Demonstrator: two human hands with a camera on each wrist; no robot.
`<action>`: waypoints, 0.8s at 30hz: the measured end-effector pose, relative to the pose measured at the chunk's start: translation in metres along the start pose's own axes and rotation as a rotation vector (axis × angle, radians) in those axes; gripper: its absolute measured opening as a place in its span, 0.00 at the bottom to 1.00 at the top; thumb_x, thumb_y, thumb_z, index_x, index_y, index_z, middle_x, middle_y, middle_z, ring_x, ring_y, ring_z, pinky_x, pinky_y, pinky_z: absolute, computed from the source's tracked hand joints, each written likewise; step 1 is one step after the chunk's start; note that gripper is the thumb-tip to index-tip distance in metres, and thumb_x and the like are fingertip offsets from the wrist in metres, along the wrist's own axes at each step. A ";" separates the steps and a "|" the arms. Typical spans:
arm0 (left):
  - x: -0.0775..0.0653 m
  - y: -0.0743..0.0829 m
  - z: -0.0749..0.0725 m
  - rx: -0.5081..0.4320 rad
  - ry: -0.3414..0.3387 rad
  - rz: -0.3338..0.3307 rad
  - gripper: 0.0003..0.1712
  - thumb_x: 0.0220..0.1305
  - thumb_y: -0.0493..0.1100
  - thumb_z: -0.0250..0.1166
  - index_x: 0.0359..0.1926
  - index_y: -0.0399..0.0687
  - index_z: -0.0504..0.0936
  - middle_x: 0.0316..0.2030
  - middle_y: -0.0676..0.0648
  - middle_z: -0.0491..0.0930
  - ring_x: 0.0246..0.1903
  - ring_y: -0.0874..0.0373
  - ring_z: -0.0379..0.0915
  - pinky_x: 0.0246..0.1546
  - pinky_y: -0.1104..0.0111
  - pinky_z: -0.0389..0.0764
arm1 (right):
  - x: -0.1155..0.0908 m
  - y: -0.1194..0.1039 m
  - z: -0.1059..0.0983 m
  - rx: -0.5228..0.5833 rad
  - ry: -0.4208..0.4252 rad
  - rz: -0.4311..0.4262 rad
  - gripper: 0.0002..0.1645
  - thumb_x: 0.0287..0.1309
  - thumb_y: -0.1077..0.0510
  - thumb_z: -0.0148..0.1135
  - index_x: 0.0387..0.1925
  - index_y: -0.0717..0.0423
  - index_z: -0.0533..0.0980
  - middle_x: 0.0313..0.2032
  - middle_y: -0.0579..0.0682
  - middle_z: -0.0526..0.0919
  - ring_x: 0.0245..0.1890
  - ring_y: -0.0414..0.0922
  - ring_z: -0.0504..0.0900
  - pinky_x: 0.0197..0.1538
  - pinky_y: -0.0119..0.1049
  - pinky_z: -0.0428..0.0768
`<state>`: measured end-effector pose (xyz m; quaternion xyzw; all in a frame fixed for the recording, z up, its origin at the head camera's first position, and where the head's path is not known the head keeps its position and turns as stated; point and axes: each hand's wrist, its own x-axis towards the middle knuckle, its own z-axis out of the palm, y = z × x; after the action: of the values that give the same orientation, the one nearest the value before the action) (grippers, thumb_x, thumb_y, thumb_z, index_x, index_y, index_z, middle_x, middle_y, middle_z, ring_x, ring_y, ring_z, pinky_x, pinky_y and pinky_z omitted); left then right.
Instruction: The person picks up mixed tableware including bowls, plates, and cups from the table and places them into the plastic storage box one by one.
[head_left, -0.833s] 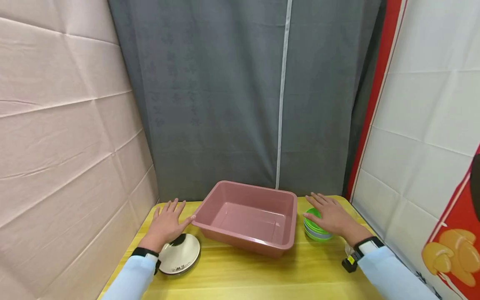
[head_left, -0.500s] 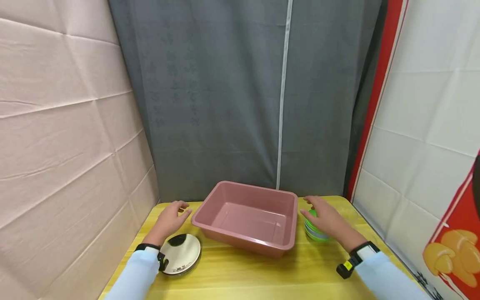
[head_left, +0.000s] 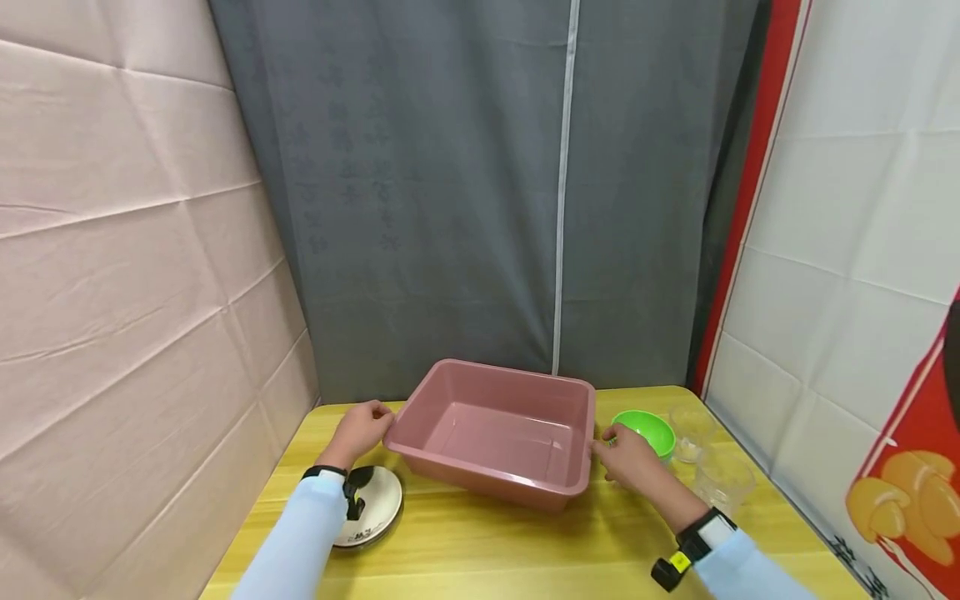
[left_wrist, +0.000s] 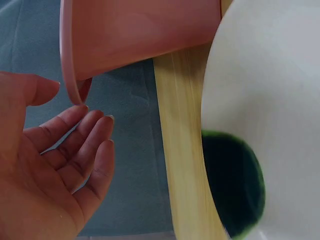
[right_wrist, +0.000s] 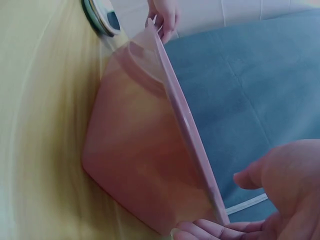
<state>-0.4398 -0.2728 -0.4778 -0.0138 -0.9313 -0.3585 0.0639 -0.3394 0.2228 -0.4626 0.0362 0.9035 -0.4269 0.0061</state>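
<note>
Left hand (head_left: 362, 429) and right hand (head_left: 628, 458) flank a pink basin (head_left: 498, 437), presumably for balance; both hands loosely spread at its rim (right_wrist: 186, 121).

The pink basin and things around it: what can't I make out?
Head view: lower left of the green bowl, behind the right hand.
Head view: left part of the white plate, behind left sleeve and wrist camera.
Left wrist view: part of the pink basin, cut off by the top edge.

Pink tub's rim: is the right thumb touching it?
Apart. In the right wrist view, the curtain shows in a clear gap between the right thumb and the rim of the pink tub.
</note>
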 end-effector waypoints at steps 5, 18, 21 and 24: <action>0.005 -0.002 0.005 -0.047 -0.022 -0.022 0.19 0.80 0.49 0.63 0.57 0.39 0.86 0.47 0.42 0.87 0.45 0.47 0.80 0.47 0.54 0.84 | -0.001 0.001 0.016 0.111 -0.005 0.018 0.38 0.77 0.50 0.61 0.72 0.76 0.65 0.44 0.61 0.84 0.34 0.55 0.89 0.34 0.47 0.90; 0.003 0.006 0.010 -0.033 -0.028 -0.030 0.15 0.81 0.46 0.64 0.53 0.38 0.88 0.42 0.43 0.87 0.40 0.49 0.80 0.40 0.60 0.82 | -0.004 -0.004 0.028 0.268 0.031 0.018 0.34 0.75 0.58 0.62 0.71 0.77 0.66 0.44 0.63 0.85 0.33 0.48 0.88 0.36 0.45 0.91; 0.003 0.004 0.012 -0.026 -0.036 -0.022 0.16 0.81 0.45 0.63 0.54 0.37 0.87 0.41 0.43 0.87 0.39 0.49 0.80 0.39 0.59 0.82 | -0.003 -0.003 0.030 0.278 0.038 0.017 0.32 0.72 0.61 0.62 0.70 0.78 0.68 0.42 0.63 0.85 0.31 0.48 0.88 0.37 0.48 0.91; 0.001 0.004 0.012 -0.027 -0.040 -0.022 0.16 0.81 0.45 0.64 0.55 0.36 0.87 0.42 0.43 0.87 0.39 0.49 0.80 0.39 0.60 0.83 | 0.002 -0.001 0.031 0.252 0.053 0.019 0.31 0.71 0.61 0.62 0.69 0.76 0.70 0.44 0.63 0.85 0.32 0.48 0.87 0.39 0.48 0.91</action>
<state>-0.4419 -0.2618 -0.4843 -0.0116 -0.9275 -0.3713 0.0410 -0.3417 0.1984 -0.4821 0.0567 0.8423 -0.5358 -0.0183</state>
